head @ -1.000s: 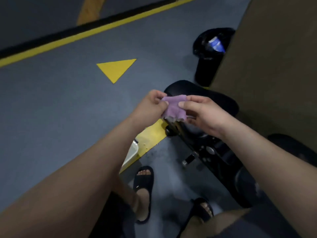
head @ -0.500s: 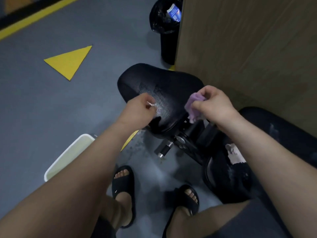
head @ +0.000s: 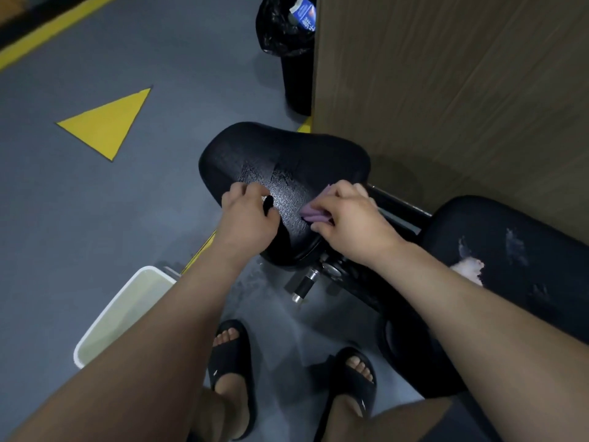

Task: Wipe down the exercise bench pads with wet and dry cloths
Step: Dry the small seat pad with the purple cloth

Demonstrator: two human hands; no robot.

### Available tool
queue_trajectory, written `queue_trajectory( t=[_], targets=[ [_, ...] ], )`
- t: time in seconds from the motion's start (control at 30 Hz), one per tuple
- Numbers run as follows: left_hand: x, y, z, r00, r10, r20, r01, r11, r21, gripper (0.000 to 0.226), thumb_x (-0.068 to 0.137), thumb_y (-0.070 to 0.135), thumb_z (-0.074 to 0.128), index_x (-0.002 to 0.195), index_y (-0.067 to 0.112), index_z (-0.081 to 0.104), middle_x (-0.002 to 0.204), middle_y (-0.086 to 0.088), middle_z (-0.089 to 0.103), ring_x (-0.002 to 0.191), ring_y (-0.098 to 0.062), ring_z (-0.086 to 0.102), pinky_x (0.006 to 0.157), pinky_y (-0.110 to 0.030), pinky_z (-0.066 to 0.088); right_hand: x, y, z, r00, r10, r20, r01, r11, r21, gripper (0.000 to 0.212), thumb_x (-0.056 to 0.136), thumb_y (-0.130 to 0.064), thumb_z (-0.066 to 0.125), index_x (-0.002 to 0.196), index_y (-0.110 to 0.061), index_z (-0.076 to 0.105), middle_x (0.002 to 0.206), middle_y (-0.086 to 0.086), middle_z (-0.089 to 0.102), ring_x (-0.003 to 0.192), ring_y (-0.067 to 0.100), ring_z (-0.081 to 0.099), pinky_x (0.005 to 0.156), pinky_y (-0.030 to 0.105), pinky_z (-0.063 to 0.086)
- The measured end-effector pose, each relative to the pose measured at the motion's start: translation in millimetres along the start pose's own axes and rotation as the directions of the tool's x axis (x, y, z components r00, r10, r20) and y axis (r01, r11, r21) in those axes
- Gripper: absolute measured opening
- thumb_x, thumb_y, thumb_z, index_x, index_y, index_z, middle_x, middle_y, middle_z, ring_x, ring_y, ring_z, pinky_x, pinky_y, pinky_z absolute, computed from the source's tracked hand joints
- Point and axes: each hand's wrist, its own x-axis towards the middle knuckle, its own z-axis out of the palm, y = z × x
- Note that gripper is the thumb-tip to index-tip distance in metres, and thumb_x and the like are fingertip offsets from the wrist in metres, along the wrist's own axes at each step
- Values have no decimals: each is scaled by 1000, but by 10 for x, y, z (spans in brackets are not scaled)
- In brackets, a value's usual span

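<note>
1. The right hand [head: 347, 218] pinches a bunched purple cloth [head: 310, 213] between thumb and curled fingers and presses it onto the near right part of the black seat pad [head: 280, 154].
2. The left hand [head: 247, 212] sits at the seat pad's near left edge with its fingers curled. I cannot tell whether it grips the edge.
3. A wet sheen runs across the middle of the seat pad, so the wet wipe looks partly done. The far rim looks matte.
4. Right of the seat pad, the torn back pad [head: 516, 244] shows only streaks and probably needs wiping.
5. Near-left of the seat pad stands a white water basin [head: 95, 330]. No dry cloth is in view, so drying seems not yet done.
</note>
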Motion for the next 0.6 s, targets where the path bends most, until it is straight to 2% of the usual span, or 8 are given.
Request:
queue_trajectory(
  t=[0.07, 0.17, 0.23, 0.3, 0.37, 0.43, 0.5, 0.6],
  targets=[
    [50, 13, 51, 998, -16, -68, 13, 999, -52, 37, 95, 22, 63, 130, 10, 60, 136, -17, 46, 126, -40, 41, 110, -36, 28, -26, 70, -43, 1000, -19, -6, 18, 993, -115, 30, 87, -30, 76, 115, -39, 72, 110, -17, 42, 111, 14, 36, 91, 32, 29],
    [139, 73, 146, 989, -43, -138, 28, 994, -109, 36, 96, 23, 62, 131, 13, 60, 142, -14, 44, 132, -37, 38, 112, -40, 30, -36, 77, -45, 992, -102, -72, 95, 991, -96, 30, 88, -24, 76, 116, -33, 75, 114, -7, 51, 105, 24, 47, 91, 39, 47],
    [184, 116, 228, 981, -46, -186, 24, 992, -123, 38, 97, 24, 61, 134, 16, 60, 148, -13, 42, 139, -36, 34, 113, -44, 30, -8, 82, -21, 978, -201, -57, 189, 969, -160, 26, 90, -20, 72, 116, -28, 75, 108, 0, 56, 92, 26, 51, 78, 37, 53],
    [220, 132, 307, 973, -55, -225, 26, 991, -130, 38, 98, 25, 58, 136, 18, 60, 154, -12, 39, 145, -35, 29, 116, -48, 28, 96, 150, -41, 962, -273, -26, 260, 938, -227, 27, 92, -17, 69, 118, -25, 74, 99, 4, 56, 84, 28, 52, 68, 36, 52],
    [265, 126, 352, 961, -103, -257, 69, 988, -136, 37, 100, 26, 55, 136, 20, 59, 158, -10, 37, 149, -35, 23, 119, -49, 22, 280, 279, -75, 962, -260, -78, 233, 939, -252, 28, 92, -15, 68, 118, -25, 74, 93, 7, 54, 78, 32, 54, 66, 38, 54],
    [306, 139, 363, 949, -137, -283, 98, 984, -149, 37, 102, 28, 53, 138, 20, 58, 159, -9, 36, 151, -34, 20, 121, -48, 20, 463, 397, -112, 969, -168, -179, 120, 961, -251, 25, 93, -15, 65, 114, -23, 75, 89, 9, 54, 75, 35, 56, 67, 39, 55],
    [342, 162, 373, 944, -126, -304, 84, 986, -146, 39, 103, 27, 52, 140, 19, 56, 158, -10, 37, 151, -34, 21, 121, -46, 19, 560, 421, -104, 974, -91, -206, 38, 968, -248, 23, 90, -13, 62, 109, -15, 75, 91, 13, 58, 72, 37, 59, 65, 41, 57],
    [356, 174, 431, 952, -132, -276, 98, 986, -136, 41, 104, 30, 49, 143, 20, 54, 158, -11, 38, 149, -34, 24, 123, -46, 20, 403, 341, -39, 978, -150, -143, 104, 951, -290, 23, 81, -6, 66, 104, -3, 71, 89, 20, 57, 67, 38, 57, 57, 41, 53]
  ],
)
